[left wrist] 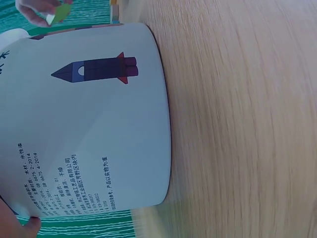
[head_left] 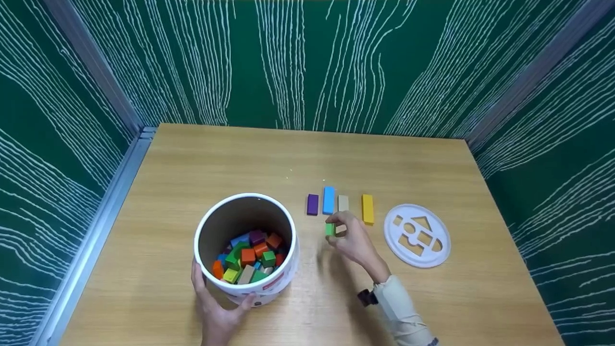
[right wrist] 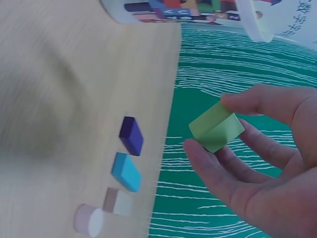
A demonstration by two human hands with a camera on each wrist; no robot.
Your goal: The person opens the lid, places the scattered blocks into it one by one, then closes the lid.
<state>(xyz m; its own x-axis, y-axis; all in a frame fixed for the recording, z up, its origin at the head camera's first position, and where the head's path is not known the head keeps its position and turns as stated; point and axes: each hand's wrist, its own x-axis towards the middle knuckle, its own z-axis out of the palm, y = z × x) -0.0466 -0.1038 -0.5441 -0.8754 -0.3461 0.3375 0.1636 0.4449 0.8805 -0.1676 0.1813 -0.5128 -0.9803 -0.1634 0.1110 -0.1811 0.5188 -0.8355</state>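
My right hand [head_left: 353,239] pinches a small green block [right wrist: 216,126] between thumb and fingers, above the table to the right of the bucket. My left hand [head_left: 218,312] grips the near side of a white round bucket [left wrist: 99,119], thumb and fingers spread along its wall. Inside the bucket lie many coloured wooden blocks [head_left: 247,257]. Beyond my right hand a purple block [head_left: 313,204], a blue block [head_left: 328,200], a beige block [head_left: 343,203] and a yellow block [head_left: 367,209] stand in a loose row. A pale cylinder [right wrist: 89,220] sits near the beige block.
A white round lid [head_left: 417,235] with shaped cut-outs lies flat on the right of the wooden table [head_left: 158,202]. Green walls [head_left: 307,67] with white wavy lines enclose the table at the back and both sides. A metal rail [head_left: 96,230] runs along the left edge.
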